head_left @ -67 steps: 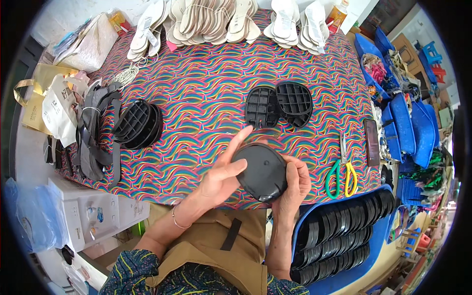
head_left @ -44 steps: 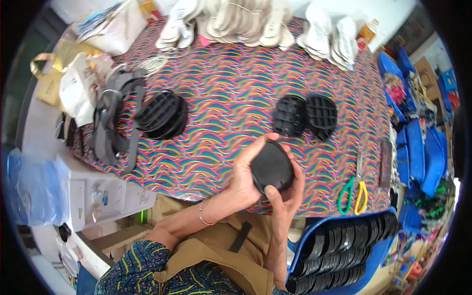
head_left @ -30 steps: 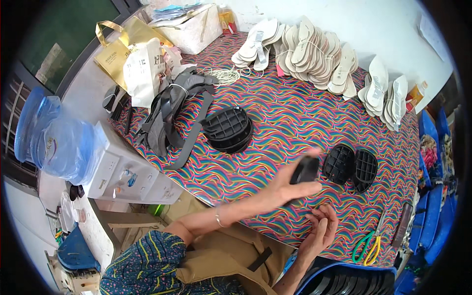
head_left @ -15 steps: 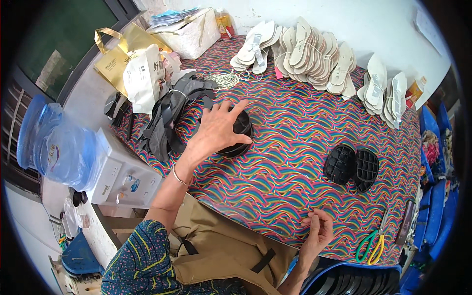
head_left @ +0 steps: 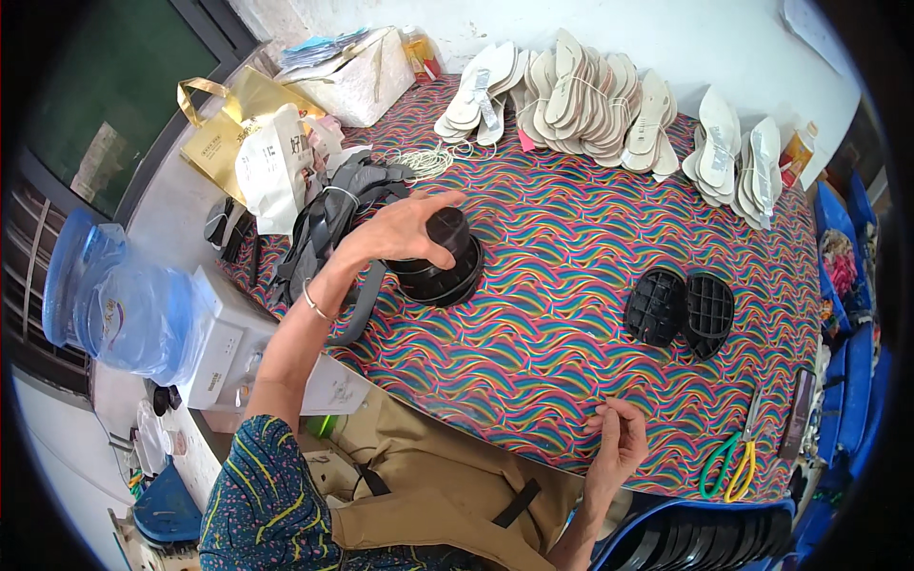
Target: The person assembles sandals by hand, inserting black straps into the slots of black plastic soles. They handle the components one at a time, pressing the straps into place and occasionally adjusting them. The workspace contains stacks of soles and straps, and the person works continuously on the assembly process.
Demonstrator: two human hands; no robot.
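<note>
My left hand (head_left: 405,234) reaches over the left part of the table. Its thumb and fingers curve around a black, round-topped piece (head_left: 447,226), whose kind I cannot make out. Directly below is a wide, round black object (head_left: 440,285), partly covered by the hand; whether the two are joined is unclear. A curved black bar (head_left: 362,305) shows beside my left wrist. My right hand (head_left: 621,440) rests at the near table edge, fingers loosely curled and slightly apart, with nothing visible in them. Two black gridded sole pieces (head_left: 655,306) lie side by side beyond it.
Bundled white insoles (head_left: 581,100) line the back of the patterned table (head_left: 552,314). Black straps (head_left: 328,214), pale cord (head_left: 424,162) and bags (head_left: 271,162) lie left. Scissors (head_left: 743,452) sit at right, above a blue bin (head_left: 695,509) of black parts. A water dispenser (head_left: 224,343) stands left.
My left hand has shifted left and turned, and the round-topped piece now shows between its thumb and fingers. The curved bar has come into sight. My right hand stays nearly still.
</note>
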